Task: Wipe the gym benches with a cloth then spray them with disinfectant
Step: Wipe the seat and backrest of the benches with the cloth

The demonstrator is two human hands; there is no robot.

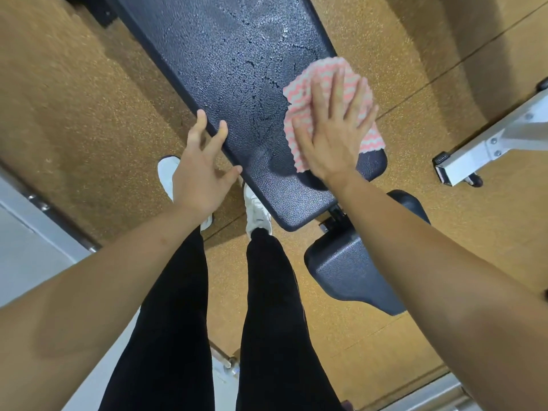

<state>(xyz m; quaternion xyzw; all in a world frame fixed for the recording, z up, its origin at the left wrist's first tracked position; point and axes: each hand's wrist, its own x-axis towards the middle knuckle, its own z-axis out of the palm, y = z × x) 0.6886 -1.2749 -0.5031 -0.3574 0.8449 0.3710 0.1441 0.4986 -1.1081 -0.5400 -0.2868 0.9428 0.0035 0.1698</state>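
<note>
Floor: speckled tan gym flooring (74, 93) spreads under everything.
Desk: dark padded desk (225, 63) runs diagonally, its pebbled top beaded and streaked with wet patches.
Cloth: pink-and-white zigzag cloth (323, 75) lies on the desk's right edge, near the closer end, partly hanging over the side.
Right hand: right hand (335, 129) lies flat on the cloth, fingers (338, 84) spread and released, pressing rather than clutching.
Left hand: left hand (198, 173) rests at the desk's left edge, open, fingertips touching the rim.
Seat pad: separate dark seat pad (350, 271) sits just below the desk's end.
Legs: black trousers (178, 292) and white shoes (258, 209) stand beside it.
Frame: white metal frame (489, 143) lies off to the right.
</note>
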